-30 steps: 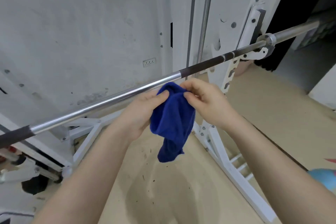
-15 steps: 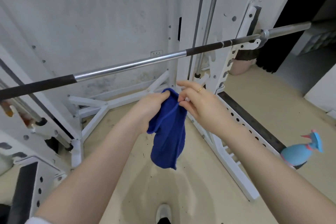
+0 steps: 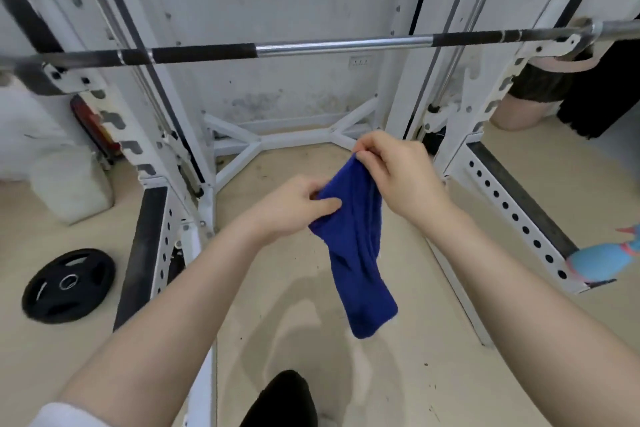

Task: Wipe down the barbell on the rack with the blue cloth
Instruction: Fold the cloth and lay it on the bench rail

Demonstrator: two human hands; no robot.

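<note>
Head view shows my left hand (image 3: pixel 294 206) and right hand (image 3: pixel 394 170) both pinching the top of the blue cloth (image 3: pixel 356 246), which hangs limp between them. Farther off, the barbell (image 3: pixel 329 47) rests across the white rack (image 3: pixel 491 87), untouched.

Beige floor (image 3: pixel 284 350), scuffed and speckled with dark bits, carrying a white rack (image 3: pixel 162 218) whose perforated base rails run along both sides. Black weight plate (image 3: pixel 68 285) lying flat at left, just beside the left rail. White sack (image 3: pixel 71 185) sitting further back at left. Blue spray bottle (image 3: pixel 604 262) resting at the near end of the right rail.
</note>
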